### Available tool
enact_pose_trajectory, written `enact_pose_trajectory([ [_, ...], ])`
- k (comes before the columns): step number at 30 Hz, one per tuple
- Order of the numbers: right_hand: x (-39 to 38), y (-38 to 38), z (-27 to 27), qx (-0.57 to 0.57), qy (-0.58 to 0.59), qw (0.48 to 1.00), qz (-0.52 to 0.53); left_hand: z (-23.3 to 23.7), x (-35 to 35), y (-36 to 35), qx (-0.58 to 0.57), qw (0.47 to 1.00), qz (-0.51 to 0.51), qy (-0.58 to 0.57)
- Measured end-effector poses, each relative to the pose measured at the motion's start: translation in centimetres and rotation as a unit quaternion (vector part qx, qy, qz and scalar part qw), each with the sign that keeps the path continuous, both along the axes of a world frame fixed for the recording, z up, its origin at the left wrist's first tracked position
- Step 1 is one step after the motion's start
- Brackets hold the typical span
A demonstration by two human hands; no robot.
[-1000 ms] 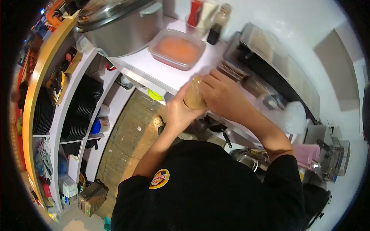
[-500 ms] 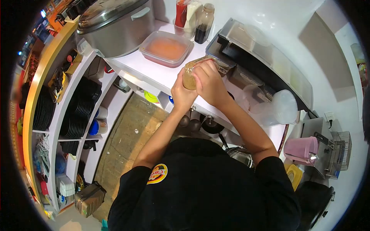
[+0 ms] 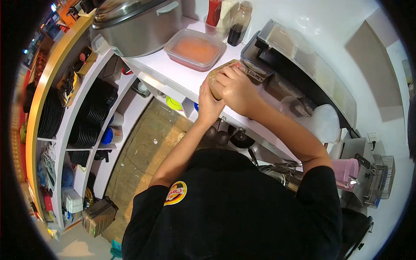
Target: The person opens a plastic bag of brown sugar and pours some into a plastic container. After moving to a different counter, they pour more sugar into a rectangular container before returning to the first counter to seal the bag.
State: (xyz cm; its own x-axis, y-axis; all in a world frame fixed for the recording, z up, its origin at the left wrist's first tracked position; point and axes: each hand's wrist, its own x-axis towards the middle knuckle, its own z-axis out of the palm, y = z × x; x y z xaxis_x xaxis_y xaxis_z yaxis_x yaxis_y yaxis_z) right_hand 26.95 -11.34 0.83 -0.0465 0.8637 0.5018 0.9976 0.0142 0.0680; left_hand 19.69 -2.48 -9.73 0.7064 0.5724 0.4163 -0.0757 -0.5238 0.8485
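Note:
Above the white counter, my left hand (image 3: pixel 209 103) is wrapped round the side of a tan-filled clear container (image 3: pixel 216 88). My right hand (image 3: pixel 237 90) curls over its top and right side, fingers bent. The two hands touch, and most of the container is hidden behind them, so its lid or opening does not show. Just beyond my right hand is a clear tub with a handwritten label (image 3: pixel 255 75). A lidded plastic box with orange contents (image 3: pixel 195 50) sits on the counter to the upper left of my hands.
A large steel cooker (image 3: pixel 141 30) stands at the counter's back left. Sauce bottles (image 3: pixel 238 26) are by the wall. A long lidded bin (image 3: pixel 312 60) runs along the right. Pans (image 3: pixel 241 138) hang below the counter edge. Shelves of black dishes (image 3: pixel 82 135) line the left.
The view has shifted slightly, so the counter items appear further right. My right hand's fingers have moved over the container, which appears turned a little. Both hands keep hold of it.

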Motion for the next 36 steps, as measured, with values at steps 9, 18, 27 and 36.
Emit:
enact_pose_trajectory([
  [9, -0.8, 0.4, -1.2, 0.088, 0.116, 0.989, -0.036, -0.8, 0.2, 0.1, -0.048, 0.999, 0.003, -0.025],
  [18, -1.4, 1.6, -3.1, 0.204, 0.223, 0.948, -0.101, -1.4, 0.4, 0.2, -0.054, 0.998, 0.012, -0.009],
  [27, -1.2, 2.1, -3.5, 0.258, 0.325, 0.902, -0.122, -0.2, 0.2, 0.2, -0.063, 0.998, -0.014, -0.006],
  [36, -1.1, 2.2, -3.2, 0.264, 0.391, 0.869, -0.147, -0.1, -0.4, 0.8, -0.106, 0.991, -0.083, 0.008],
])
